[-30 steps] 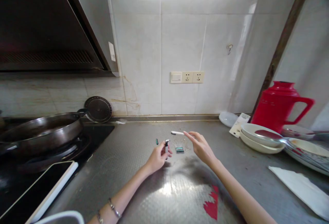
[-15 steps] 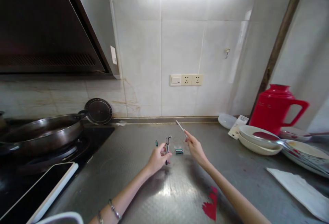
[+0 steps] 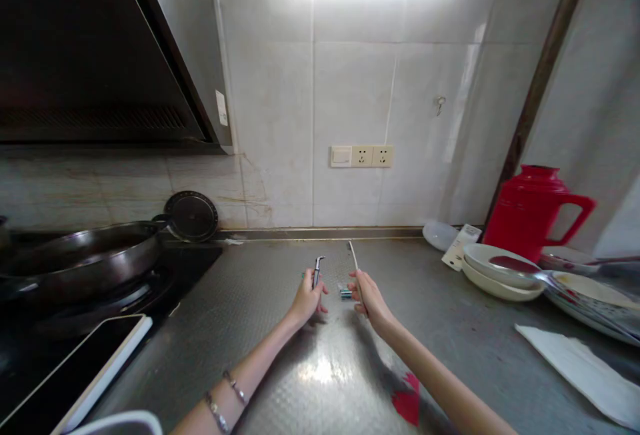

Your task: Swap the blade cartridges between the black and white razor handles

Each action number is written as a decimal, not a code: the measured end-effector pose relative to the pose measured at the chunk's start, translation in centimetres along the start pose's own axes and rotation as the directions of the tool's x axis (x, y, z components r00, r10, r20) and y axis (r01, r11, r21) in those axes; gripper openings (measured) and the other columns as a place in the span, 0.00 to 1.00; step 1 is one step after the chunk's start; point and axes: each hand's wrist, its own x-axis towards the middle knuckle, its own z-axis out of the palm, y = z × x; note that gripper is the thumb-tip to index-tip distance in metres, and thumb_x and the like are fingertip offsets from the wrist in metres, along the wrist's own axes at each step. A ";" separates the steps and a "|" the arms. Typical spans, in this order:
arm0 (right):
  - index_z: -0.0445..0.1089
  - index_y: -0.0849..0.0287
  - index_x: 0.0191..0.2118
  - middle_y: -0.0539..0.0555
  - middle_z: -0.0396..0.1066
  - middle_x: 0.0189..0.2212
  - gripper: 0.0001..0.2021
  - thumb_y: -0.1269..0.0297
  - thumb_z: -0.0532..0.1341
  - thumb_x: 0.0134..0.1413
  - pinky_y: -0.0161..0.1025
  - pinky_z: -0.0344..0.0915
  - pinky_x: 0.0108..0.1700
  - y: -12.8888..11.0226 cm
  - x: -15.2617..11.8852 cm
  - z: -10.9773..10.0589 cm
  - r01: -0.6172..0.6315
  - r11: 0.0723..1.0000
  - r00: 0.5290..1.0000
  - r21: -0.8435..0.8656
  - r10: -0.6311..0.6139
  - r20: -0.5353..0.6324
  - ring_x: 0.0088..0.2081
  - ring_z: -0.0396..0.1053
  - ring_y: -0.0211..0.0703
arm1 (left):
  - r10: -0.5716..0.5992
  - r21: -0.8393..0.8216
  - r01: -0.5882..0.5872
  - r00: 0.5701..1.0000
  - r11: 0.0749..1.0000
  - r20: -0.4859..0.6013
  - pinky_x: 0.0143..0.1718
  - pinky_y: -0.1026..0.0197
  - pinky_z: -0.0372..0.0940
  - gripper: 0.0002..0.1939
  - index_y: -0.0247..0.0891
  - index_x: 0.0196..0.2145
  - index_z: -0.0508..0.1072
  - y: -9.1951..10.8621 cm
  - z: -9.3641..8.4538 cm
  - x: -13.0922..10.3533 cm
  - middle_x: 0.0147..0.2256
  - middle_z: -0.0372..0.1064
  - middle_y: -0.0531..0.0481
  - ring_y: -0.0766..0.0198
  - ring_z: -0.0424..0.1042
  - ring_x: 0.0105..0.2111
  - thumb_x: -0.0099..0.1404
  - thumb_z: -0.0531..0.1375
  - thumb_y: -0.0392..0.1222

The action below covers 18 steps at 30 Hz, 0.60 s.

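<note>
My left hand (image 3: 305, 305) is closed around a slim razor handle (image 3: 317, 272), dark with a bent silver neck that points up. No blade head shows on that neck. My right hand (image 3: 373, 300) grips a thin white toothbrush (image 3: 353, 256), its small head up and away from me. Between the hands, green-and-black razor cartridges (image 3: 345, 294) lie on the steel counter (image 3: 280, 382), partly beside my right fingertips. Another bit of green by my left fingers is mostly hidden.
To the left stand a steel pan (image 3: 100, 255) on the stove and a phone (image 3: 95, 375). On the right are stacked bowls (image 3: 500, 282), a red thermos (image 3: 530, 212) and a folded white paper (image 3: 575, 368). A red scrap (image 3: 407, 402) lies near my right forearm.
The toothbrush has swung more upright, and my right hand now sits slightly lower and closer to the cartridges. My left hand has shifted a little left with the razor handle.
</note>
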 end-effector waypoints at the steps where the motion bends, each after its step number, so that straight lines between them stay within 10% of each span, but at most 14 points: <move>1: 0.63 0.58 0.37 0.46 0.61 0.21 0.20 0.47 0.58 0.45 0.24 0.40 0.15 0.3 0.0 0.2 -0.004 1.000 1.000 -0.012 0.004 0.003 0.17 0.50 0.28 | -0.011 -0.015 0.011 1.000 1.000 -0.009 0.12 0.67 0.60 0.14 0.40 0.38 0.53 -0.2 0.1 0.0 0.23 0.60 0.62 0.76 0.51 0.09 0.57 0.53 0.47; 18: 0.54 0.57 0.25 0.37 0.46 0.10 0.23 0.42 0.60 0.43 0.26 0.31 0.13 0.0 -5.2 3.0 -0.218 0.940 0.943 0.262 0.133 0.305 0.11 0.36 0.24 | -0.005 -0.092 0.004 1.000 0.996 -0.018 0.09 0.70 0.47 0.24 0.40 0.26 0.56 0.3 0.7 -1.9 0.15 0.47 0.63 0.75 0.46 0.11 0.57 0.47 0.66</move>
